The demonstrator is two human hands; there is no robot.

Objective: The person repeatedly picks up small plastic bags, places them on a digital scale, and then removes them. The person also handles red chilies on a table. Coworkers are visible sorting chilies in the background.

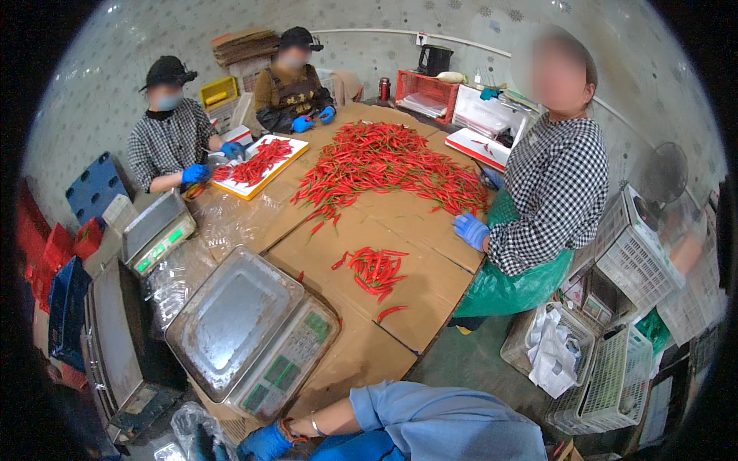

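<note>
My right hand (265, 442), in a blue glove, is low at the picture's bottom edge beside the near corner of the table. Its fingers are partly cut off, so what it grips does not show. Just left of it lies a clear plastic bag (193, 416). A dark blue shape in shadow there may be my left hand (204, 444), too dim to make out. Above my right hand stands a digital weighing scale (236, 322) with a bare steel pan. A small heap of red chili peppers (375, 269) lies on the cardboard right of the scale, with one loose chili (392, 312) nearby.
A large chili pile (392, 167) covers the far cardboard tabletop (432, 248). Three co-workers in gloves stand around it, one with chilies on a white tray (288, 154). A second scale (158, 230) and clear plastic containers (173, 282) are left; plastic crates (617, 369) stand right.
</note>
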